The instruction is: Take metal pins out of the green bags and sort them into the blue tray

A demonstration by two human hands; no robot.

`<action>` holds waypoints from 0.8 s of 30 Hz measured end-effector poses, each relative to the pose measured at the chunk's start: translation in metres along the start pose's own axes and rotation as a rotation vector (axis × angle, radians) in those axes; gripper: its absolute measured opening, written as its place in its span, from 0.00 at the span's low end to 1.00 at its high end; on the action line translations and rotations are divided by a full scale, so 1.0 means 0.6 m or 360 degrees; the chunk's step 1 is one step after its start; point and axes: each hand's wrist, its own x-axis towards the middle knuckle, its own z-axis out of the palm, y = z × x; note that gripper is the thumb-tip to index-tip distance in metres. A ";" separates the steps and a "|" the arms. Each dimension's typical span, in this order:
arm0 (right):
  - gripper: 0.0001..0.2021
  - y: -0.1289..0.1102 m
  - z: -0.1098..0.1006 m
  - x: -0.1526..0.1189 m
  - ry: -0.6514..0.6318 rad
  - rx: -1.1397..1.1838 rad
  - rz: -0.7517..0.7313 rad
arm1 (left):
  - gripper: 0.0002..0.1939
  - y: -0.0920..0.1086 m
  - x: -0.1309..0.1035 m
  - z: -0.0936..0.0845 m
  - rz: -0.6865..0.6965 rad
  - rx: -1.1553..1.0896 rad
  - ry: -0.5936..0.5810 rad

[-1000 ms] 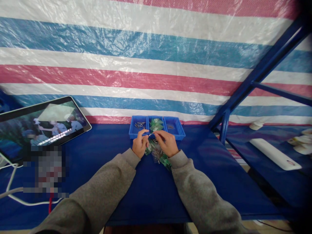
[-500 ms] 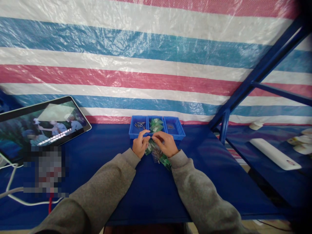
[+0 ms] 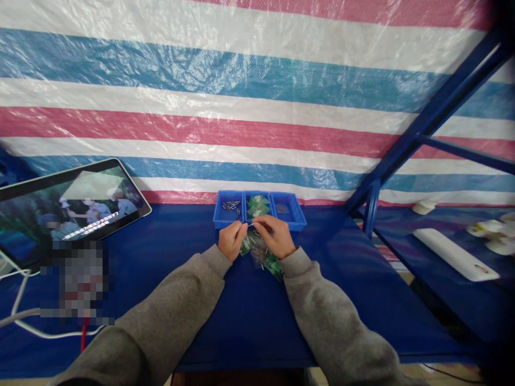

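My left hand (image 3: 232,239) and my right hand (image 3: 277,237) meet just in front of a row of blue bins, both closed in a pinch. Between the fingertips shows a small thin pale piece (image 3: 250,224), too small to name. The left bin (image 3: 216,219) contains several short metal pins (image 3: 231,205). Green plastic packets (image 3: 258,206) fill the middle bin, and the right bin (image 3: 295,217) has a few small flat pieces at its bottom. Below my hands lie more green packets (image 3: 274,266) and a clear bag of small metal parts (image 3: 258,254), partly covered.
A tablet (image 3: 76,206) playing a video leans at the left of the blue table (image 3: 249,327), with a blurred patch and white cables before it. A blue metal frame (image 3: 372,206) rises at the right. Beyond it, a long white object (image 3: 454,254) lies on another surface.
My left fingers, raised and apart before, have come down into a pinch against the thumb. The thin pale piece now shows between both hands. My right hand has barely moved.
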 end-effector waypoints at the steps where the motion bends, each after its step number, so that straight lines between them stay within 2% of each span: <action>1: 0.10 0.000 0.000 0.000 -0.0017 -0.0007 -0.0002 | 0.21 -0.001 -0.001 0.000 -0.0008 -0.0019 -0.0016; 4: 0.11 -0.001 0.000 0.000 -0.0029 -0.0053 0.0018 | 0.20 -0.001 -0.001 0.000 0.0014 -0.0059 -0.0022; 11: 0.17 0.003 0.003 0.001 -0.0113 -0.0204 0.0059 | 0.08 0.002 0.004 -0.002 0.0180 -0.0040 0.0192; 16: 0.20 0.009 0.007 0.001 -0.0092 -0.0239 0.0093 | 0.08 0.000 0.004 -0.001 0.0117 -0.0079 0.0271; 24: 0.20 0.012 -0.005 0.002 0.0043 -0.0267 0.0127 | 0.09 0.000 -0.003 0.005 -0.0097 -0.0289 0.0096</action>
